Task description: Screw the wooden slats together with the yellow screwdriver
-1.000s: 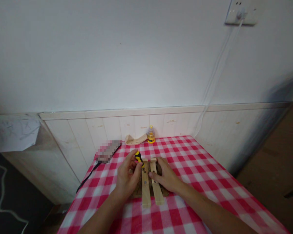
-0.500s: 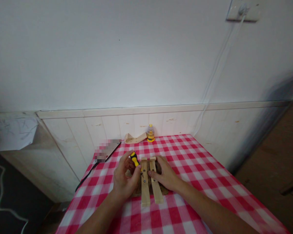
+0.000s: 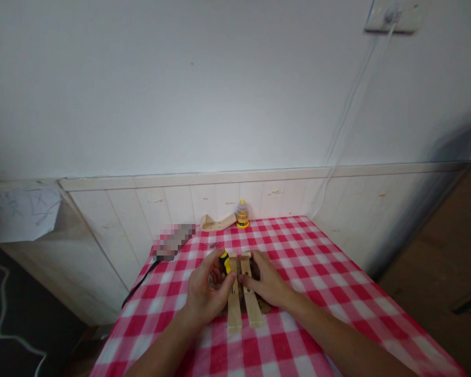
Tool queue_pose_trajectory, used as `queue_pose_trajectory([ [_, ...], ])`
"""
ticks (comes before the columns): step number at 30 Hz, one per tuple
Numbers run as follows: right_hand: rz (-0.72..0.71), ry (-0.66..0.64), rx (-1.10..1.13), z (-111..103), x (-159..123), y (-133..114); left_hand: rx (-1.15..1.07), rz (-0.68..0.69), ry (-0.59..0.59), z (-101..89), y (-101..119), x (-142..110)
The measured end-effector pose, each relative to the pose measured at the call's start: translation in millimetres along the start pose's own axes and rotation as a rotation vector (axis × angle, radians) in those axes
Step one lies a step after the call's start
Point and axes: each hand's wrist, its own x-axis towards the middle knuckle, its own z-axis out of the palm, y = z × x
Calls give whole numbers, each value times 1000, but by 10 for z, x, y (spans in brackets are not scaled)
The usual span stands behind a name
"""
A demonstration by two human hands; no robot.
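My left hand [image 3: 204, 289] and left forearm [image 3: 165, 340] are showing bare toward seven o'clock, my right hand [image 3: 269, 281] and right forearm [image 3: 332, 331] toward five.

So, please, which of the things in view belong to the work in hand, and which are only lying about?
Apparently in the job:
yellow-and-black screwdriver, held
two long pale wooden strips
brown piece beneath them

Apparently lying about:
curved pale wooden piece
clear, yellow-based plastic container
small slim metal pieces
flat, pixelated object with black strap

The light is a bit dim. The wall [image 3: 235, 104] has a soft dark shadow [image 3: 457, 140] on the right. Far edges look blurry and stretched.
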Motion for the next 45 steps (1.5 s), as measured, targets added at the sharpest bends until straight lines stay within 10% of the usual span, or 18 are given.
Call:
queue_pose_trajectory([
  [34, 14, -10, -23, -8, -9, -8, -224, -142, -115, 17, -202, -160],
  [45, 4, 5, 8, 3, -11, 20, -254, -270, 134, 121, -192, -35],
])
